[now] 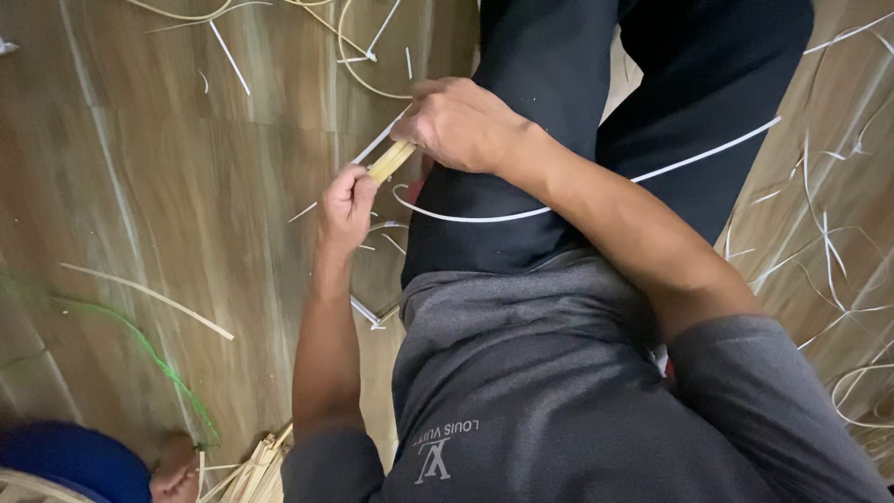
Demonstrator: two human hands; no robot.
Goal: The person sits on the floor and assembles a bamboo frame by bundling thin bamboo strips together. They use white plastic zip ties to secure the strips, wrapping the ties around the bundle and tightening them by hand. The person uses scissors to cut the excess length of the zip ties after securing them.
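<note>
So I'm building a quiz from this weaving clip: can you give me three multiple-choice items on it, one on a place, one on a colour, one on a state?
1. Where does the long white strip lie?
A on a shelf
B across the dark trousers
C in a bucket

2. What colour is the thin strand on the wooden floor at the lower left?
A green
B red
C black

3. What are the left hand and right hand doing?
A resting open
B both gripping the yellowish stick
C clapping

Answers:
1 B, the strip curves over the thigh.
2 A, it is bright green.
3 B, both hands' fingers close on the stick's ends.
</note>
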